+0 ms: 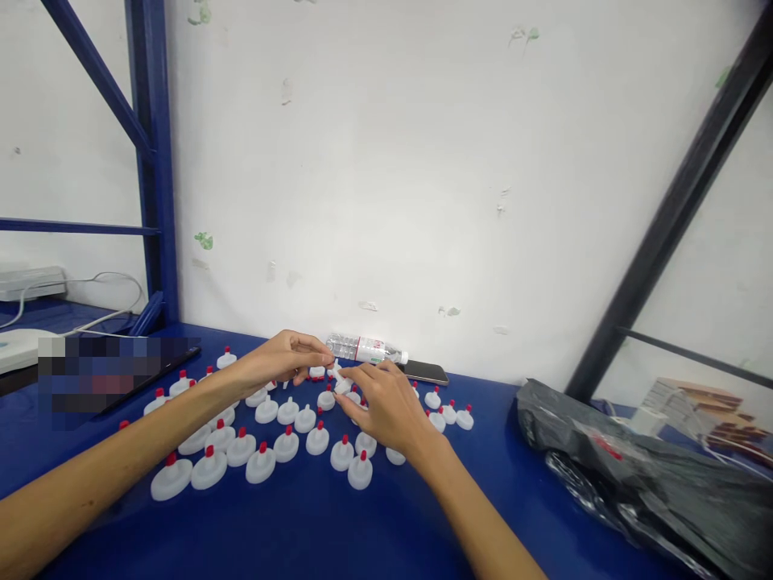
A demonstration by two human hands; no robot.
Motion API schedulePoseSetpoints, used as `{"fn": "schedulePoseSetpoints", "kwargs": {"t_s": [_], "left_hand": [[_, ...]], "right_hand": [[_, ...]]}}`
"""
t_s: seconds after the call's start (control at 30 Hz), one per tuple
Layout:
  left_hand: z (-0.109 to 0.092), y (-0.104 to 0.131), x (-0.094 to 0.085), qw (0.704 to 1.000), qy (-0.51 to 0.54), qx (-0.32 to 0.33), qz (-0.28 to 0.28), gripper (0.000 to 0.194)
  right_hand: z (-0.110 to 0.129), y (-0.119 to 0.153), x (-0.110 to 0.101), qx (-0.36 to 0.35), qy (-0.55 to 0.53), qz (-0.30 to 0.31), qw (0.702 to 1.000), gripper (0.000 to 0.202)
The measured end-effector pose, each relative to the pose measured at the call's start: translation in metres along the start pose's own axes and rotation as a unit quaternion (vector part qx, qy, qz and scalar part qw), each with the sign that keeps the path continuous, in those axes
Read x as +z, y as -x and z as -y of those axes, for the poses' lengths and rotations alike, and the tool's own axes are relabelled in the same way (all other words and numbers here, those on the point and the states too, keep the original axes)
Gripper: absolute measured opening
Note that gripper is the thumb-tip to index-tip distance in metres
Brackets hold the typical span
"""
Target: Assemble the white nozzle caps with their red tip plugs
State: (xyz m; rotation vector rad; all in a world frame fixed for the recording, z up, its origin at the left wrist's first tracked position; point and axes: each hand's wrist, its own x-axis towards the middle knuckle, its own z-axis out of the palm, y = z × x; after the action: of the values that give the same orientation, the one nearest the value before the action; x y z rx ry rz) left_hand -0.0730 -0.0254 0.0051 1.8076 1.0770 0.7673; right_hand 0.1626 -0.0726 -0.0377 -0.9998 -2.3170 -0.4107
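Note:
My left hand (pixel 297 356) reaches over the lids with thumb and fingertips pinched together; whatever is in the pinch is too small to make out. Close beside it, my right hand (pixel 383 404) has its thumb and fingers around a white spout lid (pixel 340 381), its spout towards the left fingertips. Around both hands stand many round white lids with upright spouts. Most carry a red tip, like the red-tipped lid (pixel 261 464) in front. A few show a bare spout, such as the plain lid (pixel 266 410) below my left hand. My forearms hide some lids.
A clear plastic bottle (pixel 368 350) lies along the wall, with a phone (pixel 426 371) right of it. Black plastic bags (pixel 640 467) fill the right side. A dark flat device (pixel 150 374) lies at left, near a blue rack post (pixel 158 161) and white cables.

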Motion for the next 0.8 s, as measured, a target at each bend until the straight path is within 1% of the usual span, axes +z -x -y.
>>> {"fn": "schedulePoseSetpoints", "kwargs": {"t_s": [0.23, 0.4, 0.47, 0.6, 0.73, 0.8], "left_hand": [[0.006, -0.001, 0.005, 0.999, 0.027, 0.02, 0.013, 0.041], [0.006, 0.0, 0.012, 0.999, 0.043, 0.023, 0.01, 0.046], [0.005, 0.0, 0.014, 0.998, 0.049, 0.025, 0.012, 0.047], [0.003, 0.0, 0.016, 0.998, 0.055, 0.03, 0.015, 0.054], [0.002, 0.001, 0.015, 0.998, 0.05, 0.026, 0.022, 0.058], [0.002, 0.0, 0.013, 0.999, 0.045, 0.027, 0.014, 0.058]], "right_hand": [[-0.001, -0.001, 0.0, 0.005, 0.012, -0.005, 1.0, 0.029], [0.001, -0.002, -0.003, 0.011, 0.016, -0.002, 1.0, 0.047], [0.002, -0.002, -0.004, 0.004, 0.015, 0.004, 1.0, 0.051], [0.004, -0.002, -0.004, -0.002, 0.005, 0.009, 1.0, 0.048], [0.004, -0.004, -0.004, 0.018, -0.005, 0.002, 1.0, 0.042], [0.002, -0.004, -0.005, 0.033, -0.006, -0.004, 0.999, 0.041]]}}
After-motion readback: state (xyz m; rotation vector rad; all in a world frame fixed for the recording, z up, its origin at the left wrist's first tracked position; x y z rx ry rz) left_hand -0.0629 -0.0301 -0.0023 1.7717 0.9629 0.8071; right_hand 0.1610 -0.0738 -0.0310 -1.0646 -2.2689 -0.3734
